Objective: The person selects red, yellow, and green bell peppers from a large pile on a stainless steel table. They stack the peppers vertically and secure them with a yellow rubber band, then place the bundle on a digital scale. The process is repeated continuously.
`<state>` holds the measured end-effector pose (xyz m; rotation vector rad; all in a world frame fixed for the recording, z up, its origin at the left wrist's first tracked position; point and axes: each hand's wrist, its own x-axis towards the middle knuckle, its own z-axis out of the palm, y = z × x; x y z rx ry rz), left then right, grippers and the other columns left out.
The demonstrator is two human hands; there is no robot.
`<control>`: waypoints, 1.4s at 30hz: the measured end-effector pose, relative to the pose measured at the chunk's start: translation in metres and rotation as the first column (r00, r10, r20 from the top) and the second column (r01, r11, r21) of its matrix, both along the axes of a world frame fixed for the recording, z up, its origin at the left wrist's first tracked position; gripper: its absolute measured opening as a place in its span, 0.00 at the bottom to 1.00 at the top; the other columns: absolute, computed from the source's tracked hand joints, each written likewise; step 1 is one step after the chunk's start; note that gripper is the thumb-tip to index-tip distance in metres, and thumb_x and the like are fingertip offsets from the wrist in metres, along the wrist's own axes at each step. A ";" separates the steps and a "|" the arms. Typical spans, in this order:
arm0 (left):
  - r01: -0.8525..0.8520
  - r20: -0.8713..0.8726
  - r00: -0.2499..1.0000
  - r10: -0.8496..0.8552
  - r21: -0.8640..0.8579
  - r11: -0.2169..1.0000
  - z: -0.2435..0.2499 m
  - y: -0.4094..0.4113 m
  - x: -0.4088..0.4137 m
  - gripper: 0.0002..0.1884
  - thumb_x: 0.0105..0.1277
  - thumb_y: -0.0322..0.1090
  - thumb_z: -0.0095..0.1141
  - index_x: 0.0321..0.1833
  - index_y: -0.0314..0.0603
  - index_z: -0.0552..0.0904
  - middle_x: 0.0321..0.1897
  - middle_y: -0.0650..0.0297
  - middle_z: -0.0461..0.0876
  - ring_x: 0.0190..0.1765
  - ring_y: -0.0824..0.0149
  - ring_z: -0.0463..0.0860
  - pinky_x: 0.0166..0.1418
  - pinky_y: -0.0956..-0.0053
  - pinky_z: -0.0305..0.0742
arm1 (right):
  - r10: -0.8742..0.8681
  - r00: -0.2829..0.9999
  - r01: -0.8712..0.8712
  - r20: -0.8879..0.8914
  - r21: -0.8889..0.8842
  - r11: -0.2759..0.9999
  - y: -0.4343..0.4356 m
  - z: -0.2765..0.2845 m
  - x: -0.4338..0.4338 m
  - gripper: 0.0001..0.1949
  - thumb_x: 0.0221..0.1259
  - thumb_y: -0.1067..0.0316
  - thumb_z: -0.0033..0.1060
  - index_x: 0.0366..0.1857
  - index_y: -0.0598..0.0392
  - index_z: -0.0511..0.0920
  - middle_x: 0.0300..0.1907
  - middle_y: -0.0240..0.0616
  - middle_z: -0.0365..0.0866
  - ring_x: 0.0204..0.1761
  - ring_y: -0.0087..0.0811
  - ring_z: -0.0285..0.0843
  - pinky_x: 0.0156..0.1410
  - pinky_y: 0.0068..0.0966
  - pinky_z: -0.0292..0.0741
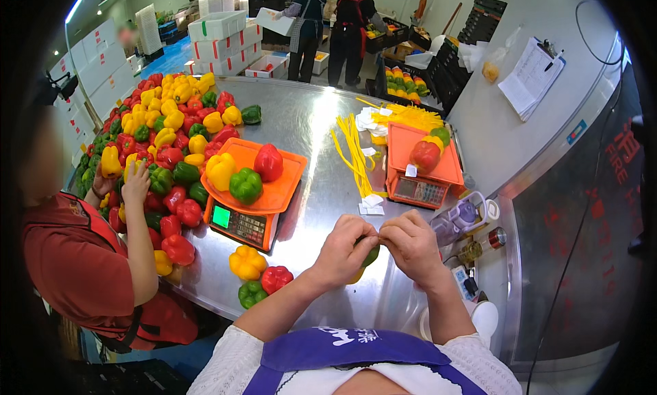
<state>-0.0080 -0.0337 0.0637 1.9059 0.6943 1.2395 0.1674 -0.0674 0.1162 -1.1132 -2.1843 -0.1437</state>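
Note:
My left hand [349,249] and my right hand [410,246] meet at the fingertips above a green bell pepper [370,256]. Part of a yellow pepper [356,276] shows below it. What the fingertips pinch is too small to tell, and my hands hide much of the peppers. To the left, a yellow pepper [247,262], a red pepper [277,279] and a green pepper [252,294] lie together. An orange scale [287,190] holds three peppers. A second orange scale [400,138] carries a bundle of peppers [426,155] with a white tag.
A co-worker's hands [136,182] are at the large pepper heap [169,118] on the left. Yellow strips [354,154] and white slips [370,205] lie ahead on the metal table [318,133]. A purple bottle [462,215] stands right. Two people work beyond, near crates [408,84].

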 end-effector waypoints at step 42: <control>0.087 -0.028 0.996 -0.086 0.052 0.995 0.000 0.010 -0.008 0.02 0.64 0.25 0.60 0.37 0.35 0.81 0.36 0.61 0.82 0.46 0.60 0.77 0.52 0.70 0.72 | 0.023 0.996 -0.037 -0.089 -0.154 0.987 -0.010 0.008 0.006 0.12 0.57 0.77 0.65 0.45 0.59 0.78 0.33 0.41 0.80 0.34 0.35 0.79 0.38 0.27 0.74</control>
